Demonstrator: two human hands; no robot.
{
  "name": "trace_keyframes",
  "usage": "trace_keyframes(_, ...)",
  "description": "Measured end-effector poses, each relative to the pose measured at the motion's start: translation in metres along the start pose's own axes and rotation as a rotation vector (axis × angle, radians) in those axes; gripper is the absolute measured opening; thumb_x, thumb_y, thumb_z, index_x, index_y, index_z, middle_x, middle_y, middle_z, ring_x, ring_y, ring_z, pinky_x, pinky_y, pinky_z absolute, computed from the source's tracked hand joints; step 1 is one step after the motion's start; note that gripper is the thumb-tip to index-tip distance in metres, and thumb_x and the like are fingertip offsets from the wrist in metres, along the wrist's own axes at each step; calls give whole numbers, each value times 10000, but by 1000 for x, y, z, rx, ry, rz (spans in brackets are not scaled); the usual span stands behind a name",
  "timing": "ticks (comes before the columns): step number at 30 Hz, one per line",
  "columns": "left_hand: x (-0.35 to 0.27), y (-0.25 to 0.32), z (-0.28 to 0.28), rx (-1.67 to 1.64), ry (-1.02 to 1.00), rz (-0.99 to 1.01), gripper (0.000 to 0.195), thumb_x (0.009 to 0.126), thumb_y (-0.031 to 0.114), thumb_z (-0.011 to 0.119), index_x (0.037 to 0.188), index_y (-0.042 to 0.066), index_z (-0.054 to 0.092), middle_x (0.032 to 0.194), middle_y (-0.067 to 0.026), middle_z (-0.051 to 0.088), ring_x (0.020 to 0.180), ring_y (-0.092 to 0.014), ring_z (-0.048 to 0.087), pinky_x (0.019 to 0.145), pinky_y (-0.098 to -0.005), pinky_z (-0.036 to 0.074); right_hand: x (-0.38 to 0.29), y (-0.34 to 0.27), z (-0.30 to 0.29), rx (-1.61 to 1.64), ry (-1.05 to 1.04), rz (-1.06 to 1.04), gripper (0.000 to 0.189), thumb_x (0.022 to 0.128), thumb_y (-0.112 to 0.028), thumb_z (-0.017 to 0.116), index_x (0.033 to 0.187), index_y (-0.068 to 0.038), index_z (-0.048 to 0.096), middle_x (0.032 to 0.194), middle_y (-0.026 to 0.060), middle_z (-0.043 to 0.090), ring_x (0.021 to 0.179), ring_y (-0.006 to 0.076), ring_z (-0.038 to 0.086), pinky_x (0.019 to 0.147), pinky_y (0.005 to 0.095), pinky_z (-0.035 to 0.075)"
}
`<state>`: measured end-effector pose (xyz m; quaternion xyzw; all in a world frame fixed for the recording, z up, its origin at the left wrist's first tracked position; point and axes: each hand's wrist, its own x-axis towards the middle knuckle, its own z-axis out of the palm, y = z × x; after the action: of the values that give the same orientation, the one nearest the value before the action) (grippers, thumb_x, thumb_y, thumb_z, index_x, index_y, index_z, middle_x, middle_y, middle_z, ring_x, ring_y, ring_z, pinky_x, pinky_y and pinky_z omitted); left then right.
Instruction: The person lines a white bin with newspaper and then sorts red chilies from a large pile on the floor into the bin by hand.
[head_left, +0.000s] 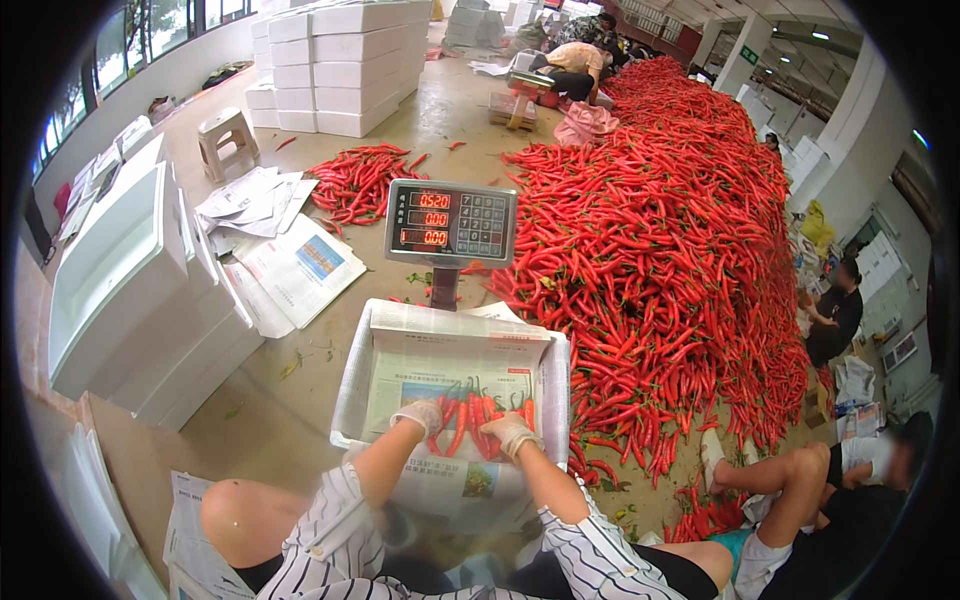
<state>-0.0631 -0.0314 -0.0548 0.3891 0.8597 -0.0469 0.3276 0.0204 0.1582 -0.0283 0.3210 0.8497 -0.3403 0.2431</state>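
A white foam box (561, 375) lined with newspaper stands before me, just in front of a digital scale's display (450, 223) with lit red digits. Several red chili peppers (474, 424) lie side by side in the box, their green stems pointing away from me. My left hand (421, 417), in a pale thin glove, touches the peppers at the left of the row. At the right of the row, my right hand (511, 432), gloved alike, rests on the peppers with its fingers over them. Whether either hand grips any pepper is not plain.
A huge heap of red chili peppers (660, 262) fills the right side. A smaller pile (360, 184) lies behind newspaper sheets (300, 262). Foam boxes (112, 262) stand at left, with a plastic stool (227, 142) and stacked boxes (337, 67) behind. A seated person (810, 487) is at lower right.
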Motion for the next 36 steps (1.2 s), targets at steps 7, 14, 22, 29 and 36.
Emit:
trace_keyframes(7,-25,-16,-12,-484,317,-195,214,770,171,516,892,45,640,853,-252,626,840,-376,622,718,-433,498,4,3,-11,486,-113,-171,362,590,-229,729,863,-6,648,770,112,663,696,211,629,610,344,501)
trace_keyframes(14,-19,-16,-20,-731,-34,-298,252,733,47,560,973,27,634,839,-136,677,723,-229,679,637,-340,540,18,1,-5,458,7,-155,326,670,-170,719,929,3,619,805,109,650,704,200,624,653,312,497)
trace_keyframes(22,-16,-1,-4,-556,182,-305,471,729,204,665,1159,60,536,1136,-191,574,1053,-330,560,883,-387,463,-9,-34,21,-360,-106,-423,346,750,-187,629,1060,-35,607,945,130,656,788,227,630,660,324,515)
trace_keyframes(29,-3,-4,-10,-598,218,-298,345,693,223,683,1008,90,630,924,-154,658,897,-288,634,795,-363,500,53,24,43,288,-79,-271,164,777,-83,674,844,33,579,660,99,594,504,194,570,438,321,469)
trace_keyframes(36,-8,-22,-4,-615,223,-307,256,730,166,636,958,53,613,861,-174,654,829,-315,639,755,-388,505,32,10,38,254,239,-284,397,770,-147,645,1099,47,536,734,113,629,565,181,596,492,314,486)
